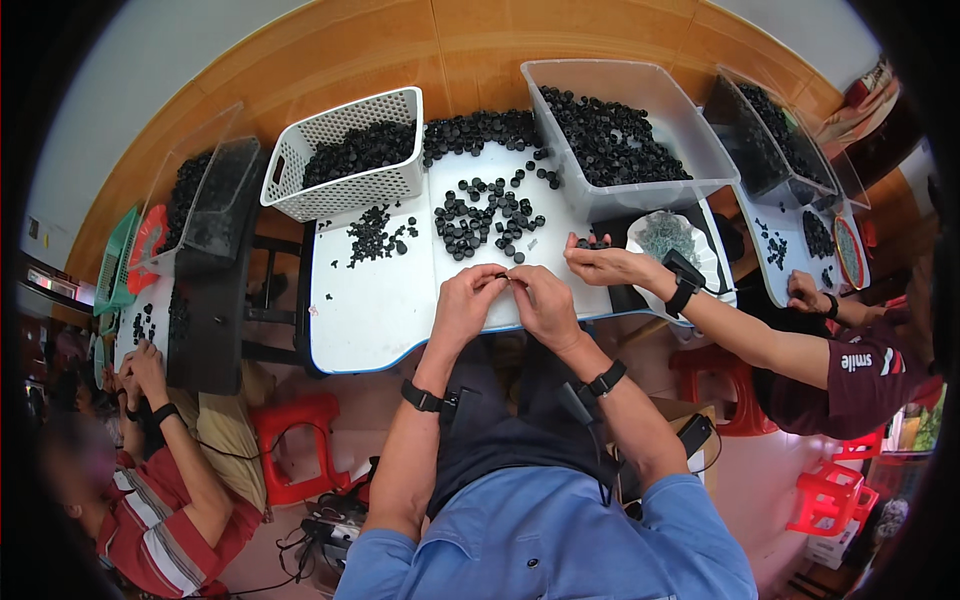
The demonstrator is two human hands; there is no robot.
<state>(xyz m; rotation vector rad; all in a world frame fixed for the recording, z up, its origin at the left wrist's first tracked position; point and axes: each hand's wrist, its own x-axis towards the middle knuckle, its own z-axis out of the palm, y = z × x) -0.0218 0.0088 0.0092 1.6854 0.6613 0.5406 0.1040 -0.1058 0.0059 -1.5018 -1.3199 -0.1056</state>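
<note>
My left hand (466, 301) and my right hand (541, 299) meet over the near edge of the white table (370, 300), their fingertips pinched together on a small black cap (505, 276). Just beyond them lies a loose pile of black caps (485, 215). A smaller scatter of black parts (375, 235) lies to the left. Both my wrists wear black straps.
A white perforated basket (345, 160) and a clear plastic tub (620, 130) hold several black caps at the table's far side. Another person's hand (605, 265) reaches in from the right near a white bowl (665, 238). A third person sits at lower left. Red stools (295, 440) stand below.
</note>
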